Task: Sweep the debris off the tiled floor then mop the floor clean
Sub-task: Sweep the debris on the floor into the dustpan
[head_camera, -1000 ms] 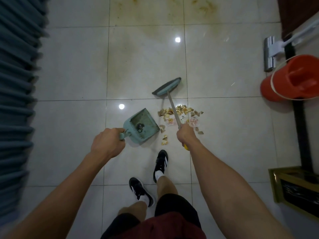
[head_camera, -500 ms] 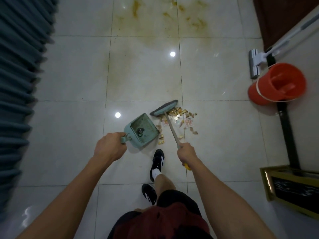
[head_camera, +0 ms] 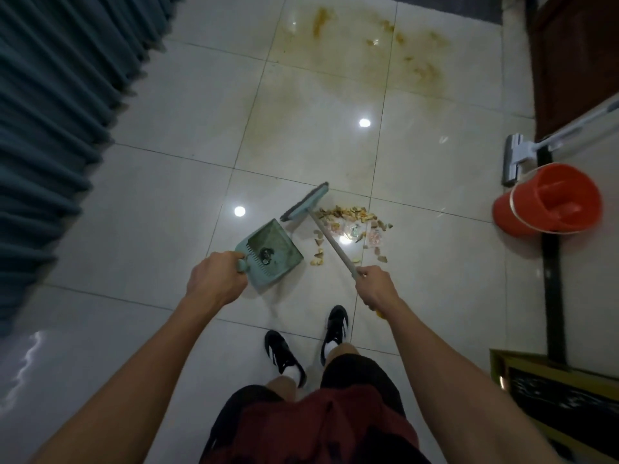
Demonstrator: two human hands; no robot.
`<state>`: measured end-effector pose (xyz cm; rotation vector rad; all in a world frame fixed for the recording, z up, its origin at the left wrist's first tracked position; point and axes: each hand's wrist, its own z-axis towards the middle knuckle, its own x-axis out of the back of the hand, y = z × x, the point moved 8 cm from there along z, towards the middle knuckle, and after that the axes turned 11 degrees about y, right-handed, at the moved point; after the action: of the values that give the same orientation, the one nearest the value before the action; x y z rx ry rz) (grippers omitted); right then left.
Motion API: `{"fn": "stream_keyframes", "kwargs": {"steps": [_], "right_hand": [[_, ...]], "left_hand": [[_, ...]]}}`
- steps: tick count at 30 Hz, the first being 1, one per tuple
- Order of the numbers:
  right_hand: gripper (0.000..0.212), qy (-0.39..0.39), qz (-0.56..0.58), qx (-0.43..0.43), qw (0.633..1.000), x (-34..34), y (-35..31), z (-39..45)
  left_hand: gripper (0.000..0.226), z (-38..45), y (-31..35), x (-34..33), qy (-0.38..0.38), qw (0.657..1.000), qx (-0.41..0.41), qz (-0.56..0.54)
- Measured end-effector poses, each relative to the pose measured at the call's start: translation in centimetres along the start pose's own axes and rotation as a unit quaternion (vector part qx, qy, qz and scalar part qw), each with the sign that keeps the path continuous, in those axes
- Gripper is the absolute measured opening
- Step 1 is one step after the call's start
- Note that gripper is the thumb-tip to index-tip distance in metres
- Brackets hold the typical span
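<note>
On the glossy tiled floor, the debris lies just right of the dustpan gripped by the left hand, so the broom, clenched in the right hand, could scatter crumbs past its lip.

I have only the one view, a wide-angle camera on the person's head, looking forward and steeply down at the tiled floor. Both forearms reach in from the bottom of the frame, shoes at lower centre. The curtain bends along the left edge; the orange bucket sits at the right edge.
</note>
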<state>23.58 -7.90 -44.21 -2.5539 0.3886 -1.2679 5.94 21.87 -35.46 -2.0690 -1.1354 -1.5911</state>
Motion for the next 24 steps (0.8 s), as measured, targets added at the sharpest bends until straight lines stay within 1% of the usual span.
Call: {"fn": "stream_keyframes", "kwargs": {"steps": [5, 9, 13, 15, 18, 22, 24], "right_hand": [[0.040, -0.021, -0.051, 0.052, 0.997, -0.1, -0.7, 1.6], [0.032, -0.038, -0.088, 0.089, 0.991, 0.2, -0.7, 3.7], [0.029, -0.048, -0.131, 0.095, 0.986, 1.8, 0.9, 6.3], [0.025, -0.049, -0.144, 0.083, 0.985, 3.3, 2.4, 7.5], [0.026, -0.045, -0.160, 0.068, 0.984, 5.9, 4.9, 8.9], [0.027, -0.037, -0.163, 0.066, 0.984, 8.9, 7.6, 10.7], [0.028, -0.044, -0.153, 0.079, 0.984, 9.9, 8.4, 11.3]], "left_hand": [[0.045, -1.9, -1.2, -1.9, -0.004, 0.999, 0.040, -0.003], [0.045, -2.4, 0.0, -3.4, 0.000, 0.998, 0.065, 0.011], [0.046, -2.7, 3.6, -4.5, -0.001, 0.997, 0.079, 0.025], [0.047, -2.5, 5.8, -5.0, -0.003, 0.996, 0.081, 0.035], [0.049, -2.5, 9.2, -5.7, -0.011, 0.995, 0.084, 0.047], [0.048, -2.7, 12.4, -6.7, -0.019, 0.994, 0.097, 0.052], [0.046, -3.1, 13.6, -7.1, -0.016, 0.993, 0.105, 0.049]]}}
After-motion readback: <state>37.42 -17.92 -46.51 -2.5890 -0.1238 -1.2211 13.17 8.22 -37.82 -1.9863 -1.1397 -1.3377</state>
